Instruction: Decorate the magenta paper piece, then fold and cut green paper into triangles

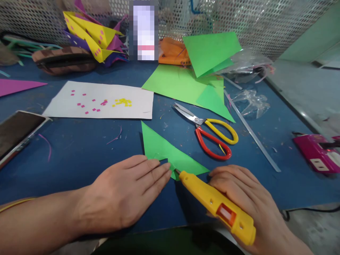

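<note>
You are facing a blue worktop (79,148) under even, diffuse light. A white perforated mesh screen (265,21) runs along its far edge. Beyond the worktop's right edge lies a grey floor (300,88), bounded at the far right corner by a pale green wall (313,39).

A single head-worn camera is looking forward and down over the blue desk (79,148) from the near edge, sitting close above it. The left hand (124,193) is showing at 7 o'clock and the right hand (247,198) at 5 o'clock, both large in the picture. The view is facing a mesh wall (265,21) running along 12 o'clock, and the floor (305,85) is showing beyond the desk's edge at 2 o'clock.
</note>
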The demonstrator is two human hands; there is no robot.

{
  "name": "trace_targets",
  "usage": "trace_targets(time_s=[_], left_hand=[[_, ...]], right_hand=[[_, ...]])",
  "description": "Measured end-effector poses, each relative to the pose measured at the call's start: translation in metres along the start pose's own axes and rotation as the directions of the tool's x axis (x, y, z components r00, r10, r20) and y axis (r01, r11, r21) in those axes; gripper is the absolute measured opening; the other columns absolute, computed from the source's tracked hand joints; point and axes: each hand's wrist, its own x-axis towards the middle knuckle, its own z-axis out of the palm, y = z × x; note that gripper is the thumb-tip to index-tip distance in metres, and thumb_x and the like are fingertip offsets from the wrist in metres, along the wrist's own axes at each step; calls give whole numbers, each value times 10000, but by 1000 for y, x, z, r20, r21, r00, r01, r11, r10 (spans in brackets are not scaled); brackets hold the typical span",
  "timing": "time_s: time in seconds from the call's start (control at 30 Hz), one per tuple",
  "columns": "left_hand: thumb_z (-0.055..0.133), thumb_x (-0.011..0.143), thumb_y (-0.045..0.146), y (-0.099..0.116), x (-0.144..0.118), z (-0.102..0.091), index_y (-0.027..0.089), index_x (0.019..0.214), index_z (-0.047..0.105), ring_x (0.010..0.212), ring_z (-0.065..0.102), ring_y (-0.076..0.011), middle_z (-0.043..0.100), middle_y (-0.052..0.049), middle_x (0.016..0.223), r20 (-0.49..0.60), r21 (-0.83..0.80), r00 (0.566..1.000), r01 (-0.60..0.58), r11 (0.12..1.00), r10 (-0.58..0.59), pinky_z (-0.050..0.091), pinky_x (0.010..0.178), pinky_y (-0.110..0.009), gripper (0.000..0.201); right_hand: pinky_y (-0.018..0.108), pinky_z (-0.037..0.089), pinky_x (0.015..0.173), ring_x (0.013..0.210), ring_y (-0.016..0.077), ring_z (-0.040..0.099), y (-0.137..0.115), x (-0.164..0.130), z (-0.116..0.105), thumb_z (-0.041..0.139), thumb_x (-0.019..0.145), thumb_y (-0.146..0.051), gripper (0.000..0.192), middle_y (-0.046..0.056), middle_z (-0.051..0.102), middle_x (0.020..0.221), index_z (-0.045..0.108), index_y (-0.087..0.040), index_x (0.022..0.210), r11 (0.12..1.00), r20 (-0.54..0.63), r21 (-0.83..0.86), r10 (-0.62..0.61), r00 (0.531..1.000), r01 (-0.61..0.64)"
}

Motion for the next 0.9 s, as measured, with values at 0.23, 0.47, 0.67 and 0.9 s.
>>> trace_targets(time_s=[0.23,0.47,0.67,0.9], left_hand=[[301,985,111,1,0,-1,145,1263,627,1175,601,-206,642,-69,1346,5,17,1000,1,1000,-1,418,1011,-364,430],[291,993,105,-2,0,0,112,1254,628,1169,597,-226,642,-75,1344,-8,21,1000,-27,999,27,395,1010,-389,427],[303,994,116,-1,0,0,123,1264,626,1170,599,-216,636,-71,1354,-4,20,1000,-20,1000,20,424,1002,-375,421],[331,988,115,0,0,0,129,1262,627,1162,609,-211,648,-72,1338,-2,20,1000,-5,1000,5,420,1002,-372,404]], right_hand=[[376,476,747,798,216,603,-1,5,-3,527,917,-230,48,47,650,822,526,-190,943,1000,17,-17,-16,1000,16],[370,482,734,764,205,600,-3,7,-4,519,890,-170,26,42,640,786,518,-186,911,999,-11,-41,-31,999,31],[366,483,726,757,207,608,-4,6,-3,539,873,-164,49,38,644,781,525,-196,908,999,-27,-43,-15,1000,14],[369,482,715,741,211,606,-4,5,-2,537,870,-155,55,41,643,770,521,-194,905,998,-32,-60,-23,999,21]])
